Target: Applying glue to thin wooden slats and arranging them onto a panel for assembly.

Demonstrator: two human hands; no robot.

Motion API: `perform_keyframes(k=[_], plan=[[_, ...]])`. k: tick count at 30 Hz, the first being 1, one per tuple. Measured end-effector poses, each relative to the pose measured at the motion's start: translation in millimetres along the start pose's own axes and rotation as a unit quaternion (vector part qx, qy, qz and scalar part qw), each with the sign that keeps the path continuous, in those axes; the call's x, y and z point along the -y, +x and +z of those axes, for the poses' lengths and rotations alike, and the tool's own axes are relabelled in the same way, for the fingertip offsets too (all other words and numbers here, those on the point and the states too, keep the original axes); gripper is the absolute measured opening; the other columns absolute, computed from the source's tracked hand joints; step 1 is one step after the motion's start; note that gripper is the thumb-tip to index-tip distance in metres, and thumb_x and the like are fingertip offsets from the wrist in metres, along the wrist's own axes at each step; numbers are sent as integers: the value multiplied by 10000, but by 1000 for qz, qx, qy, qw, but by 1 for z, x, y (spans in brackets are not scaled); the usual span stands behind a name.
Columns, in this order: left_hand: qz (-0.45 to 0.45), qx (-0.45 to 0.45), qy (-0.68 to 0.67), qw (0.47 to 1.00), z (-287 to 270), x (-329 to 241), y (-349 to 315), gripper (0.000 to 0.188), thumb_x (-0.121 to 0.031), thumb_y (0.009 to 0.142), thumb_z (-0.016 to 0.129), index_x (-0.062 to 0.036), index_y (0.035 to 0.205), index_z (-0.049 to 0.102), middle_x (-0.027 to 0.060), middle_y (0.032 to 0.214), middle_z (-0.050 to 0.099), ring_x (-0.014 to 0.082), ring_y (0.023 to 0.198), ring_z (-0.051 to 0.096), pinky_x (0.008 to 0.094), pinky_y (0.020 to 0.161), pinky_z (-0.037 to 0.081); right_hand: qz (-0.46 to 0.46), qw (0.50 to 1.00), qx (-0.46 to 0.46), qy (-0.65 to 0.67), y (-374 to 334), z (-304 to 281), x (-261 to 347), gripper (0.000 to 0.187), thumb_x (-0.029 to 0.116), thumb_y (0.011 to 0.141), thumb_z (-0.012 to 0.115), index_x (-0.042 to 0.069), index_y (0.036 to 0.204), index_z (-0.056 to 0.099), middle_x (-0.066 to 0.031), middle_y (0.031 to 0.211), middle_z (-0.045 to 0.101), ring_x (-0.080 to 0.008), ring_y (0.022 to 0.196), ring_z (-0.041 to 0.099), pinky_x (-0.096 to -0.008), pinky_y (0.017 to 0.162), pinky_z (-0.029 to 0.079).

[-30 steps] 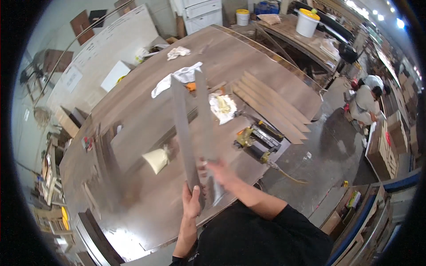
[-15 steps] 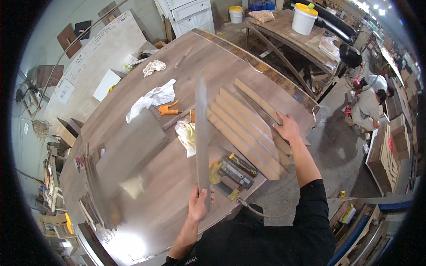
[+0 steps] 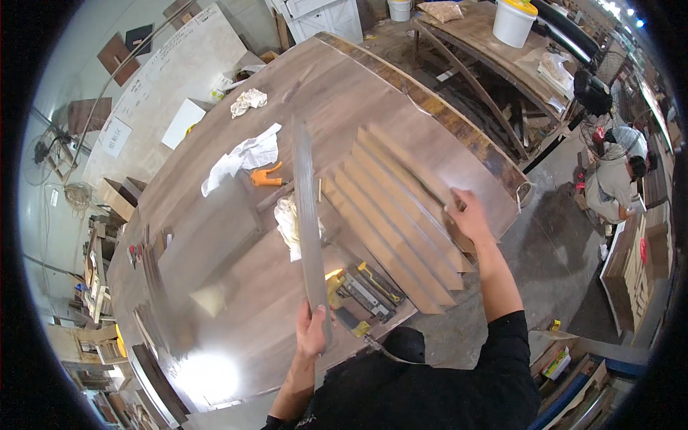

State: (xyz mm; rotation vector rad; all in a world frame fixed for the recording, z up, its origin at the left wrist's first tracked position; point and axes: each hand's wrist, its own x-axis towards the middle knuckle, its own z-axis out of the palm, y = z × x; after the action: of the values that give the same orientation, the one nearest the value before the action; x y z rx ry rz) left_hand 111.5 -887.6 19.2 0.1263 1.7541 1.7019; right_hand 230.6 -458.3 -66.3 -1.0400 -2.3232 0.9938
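Note:
My left hand (image 3: 311,330) is closed around the lower end of a long grey-brown wood strip (image 3: 306,208), which rises at a slant over the table. On the table to its right, several tan wood strips (image 3: 387,215) with grey edges lie side by side in a slanting row. My right hand (image 3: 469,215) is at the right side of that row, thumb and forefinger apart, next to the outermost strip; contact is not clear. Below the row's left side lies a yellow-and-black nail gun (image 3: 365,290) with a hose.
The brown table (image 3: 344,93) also bears white cloths (image 3: 244,158), an orange-handled tool (image 3: 266,174) and wood strips at its left. A side bench (image 3: 473,43) holds a white bucket (image 3: 514,21). A person (image 3: 605,183) crouches at the far right.
The outermost tan strip has shifted left, closer against the row. My right hand has lifted its fingers and drawn them in. The strip in my left hand has moved slightly left.

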Motion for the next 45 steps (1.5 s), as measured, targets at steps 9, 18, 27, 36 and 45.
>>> perform_keyframes(k=[9, 18, 27, 36, 45], plan=[[-12, 48, -9, 999, 22, 11, 18, 394, -323, 1062, 373, -27, 1293, 494, 79, 1011, 612, 122, 814, 577, 285, 713, 498, -97, 985, 11, -143, -2, 0, -28, 283, 202, 870, 670, 185, 1150, 700, -17, 1336, 603, -304, 1294, 502, -467, 1082, 357], [135, 54, 187, 972, 125, 6, 30, 553, -162, 962, 611, -23, 1457, 407, 154, 1216, 539, 232, 1023, 571, 336, 900, 483, 72, 884, 145, 439, -93, 33, 133, 474, 118, 954, 590, 49, 1414, 501, -69, 1262, 602, -183, 1166, 549, -323, 1028, 406], [210, 204, 257, 921, 120, 2, 9, 559, -123, 906, 698, -60, 1418, 483, 184, 1254, 551, 273, 1113, 592, 358, 969, 480, 48, 998, -28, 40, 33, -46, -12, 447, 181, 952, 576, 122, 1394, 558, -138, 1129, 660, -274, 959, 631, -385, 881, 499], [91, 46, 199, 975, 16, 32, -16, 302, -103, 955, 632, -2, 1240, 633, 90, 980, 712, 128, 854, 660, 295, 791, 539, -71, 969, -78, -225, 55, 8, -38, 316, 196, 924, 607, 116, 1224, 668, -183, 1141, 631, -396, 1055, 591, -467, 931, 471], [101, -174, 289, 936, -118, 24, -53, 317, -182, 922, 655, -58, 1213, 651, 143, 1003, 705, 253, 826, 683, 348, 726, 547, -47, 994, -90, 46, 26, -12, -24, 519, 84, 937, 617, -31, 1419, 463, -194, 1412, 516, -288, 1281, 512, -388, 1063, 423]])
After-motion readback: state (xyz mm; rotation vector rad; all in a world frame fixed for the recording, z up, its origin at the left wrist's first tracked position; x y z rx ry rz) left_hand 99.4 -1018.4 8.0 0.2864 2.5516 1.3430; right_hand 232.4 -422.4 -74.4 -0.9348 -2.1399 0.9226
